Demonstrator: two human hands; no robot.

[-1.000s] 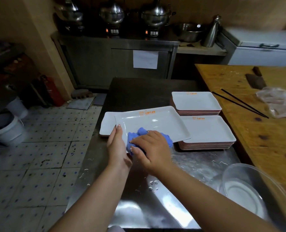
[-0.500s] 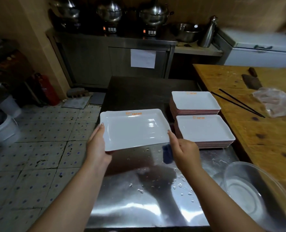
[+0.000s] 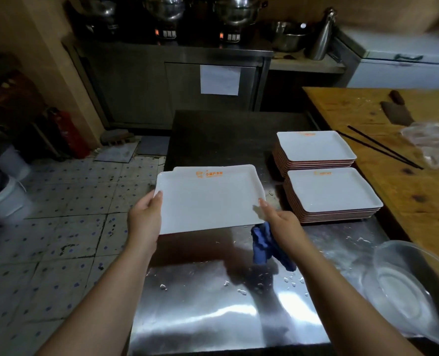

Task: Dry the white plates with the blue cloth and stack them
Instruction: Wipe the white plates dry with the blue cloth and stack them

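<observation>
Now you hold the white plate (image 3: 208,199) up between your two hands, as half a second ago; a second ago you wiped it. Your left hand (image 3: 144,222) grips its left edge, thumb on top. Your right hand (image 3: 281,222) pinches the right edge, and the blue cloth (image 3: 263,244) hangs under this hand. A second plate edge shows behind the held one; I cannot tell if it touches. Two plate stacks (image 3: 326,194) stand just right of your right hand. The clear bowl (image 3: 403,291) is cut off.

Your right is blocked by two plate stacks (image 3: 334,194) and a glass bowl (image 3: 406,291); wet steel tabletop (image 3: 213,304) in front lies bare beneath the held plate (image 3: 208,201).
</observation>
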